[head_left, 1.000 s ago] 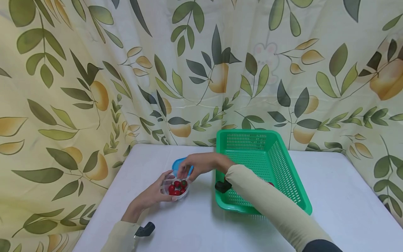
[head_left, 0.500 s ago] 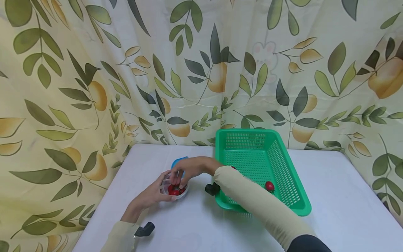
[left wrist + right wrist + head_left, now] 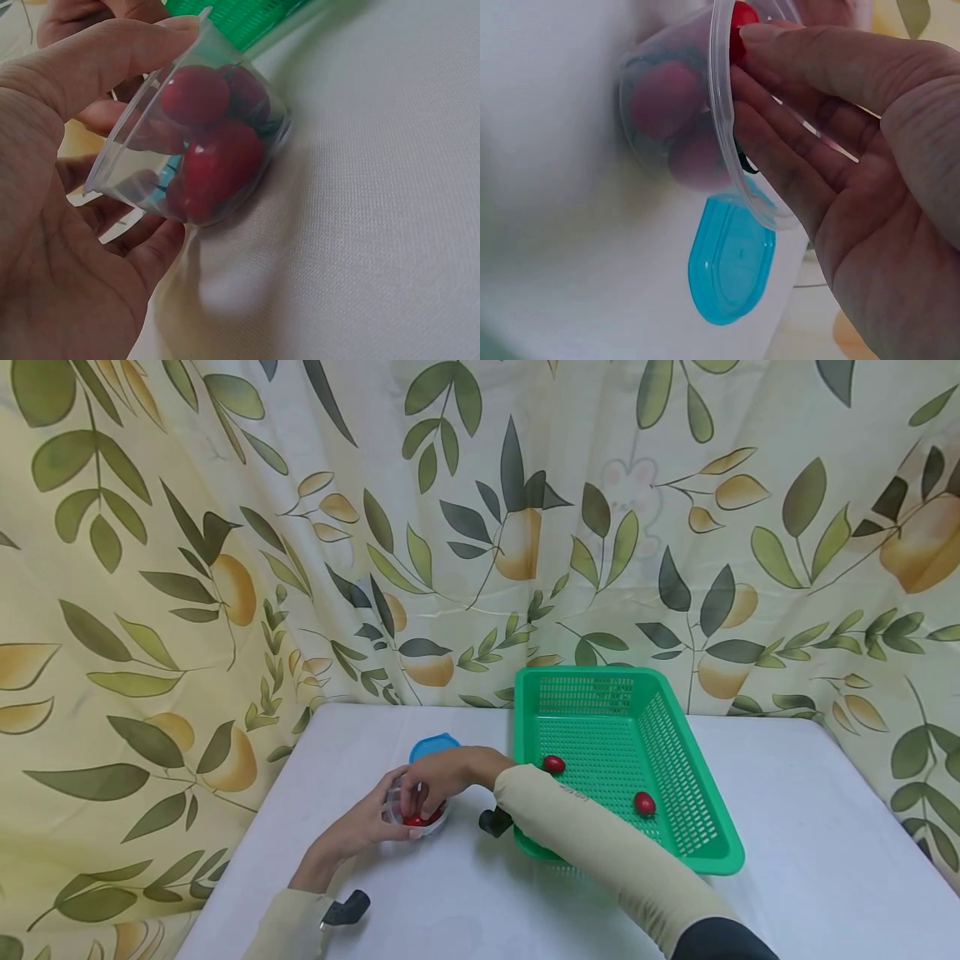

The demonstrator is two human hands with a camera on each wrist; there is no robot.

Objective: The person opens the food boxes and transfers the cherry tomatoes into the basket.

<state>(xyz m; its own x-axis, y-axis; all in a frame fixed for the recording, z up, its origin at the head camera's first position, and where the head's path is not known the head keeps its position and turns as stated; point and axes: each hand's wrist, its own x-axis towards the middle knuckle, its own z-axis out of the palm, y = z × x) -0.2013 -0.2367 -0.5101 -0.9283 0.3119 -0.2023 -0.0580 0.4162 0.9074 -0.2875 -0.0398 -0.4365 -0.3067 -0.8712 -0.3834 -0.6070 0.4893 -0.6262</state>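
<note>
My left hand (image 3: 367, 818) grips a small clear plastic cup (image 3: 95, 180) from its side, thumb at the rim and fingers beneath. Several red cherry tomatoes (image 3: 223, 157) show through its wall. The fingers of my right hand (image 3: 444, 774) reach inside the cup's mouth. In the right wrist view that hand pinches a red cherry tomato (image 3: 743, 13) near the rim, partly hidden behind the thumb. Just behind the cup, a blue lid (image 3: 731, 262) lies on the table. Two more cherry tomatoes, one at the left (image 3: 554, 764) and one nearer the front right (image 3: 644, 803), lie in the green basket (image 3: 600, 735).
The green basket stands right of the cup, and my right forearm (image 3: 592, 835) crosses its front left corner. A white cloth covers the table (image 3: 465, 902). Behind it hangs a leaf-patterned curtain (image 3: 465, 568).
My right hand has dipped lower into the cup, its forearm shifting left and down. Both tomatoes in the basket now show from behind the sleeve. The left hand and cup stay put.
</note>
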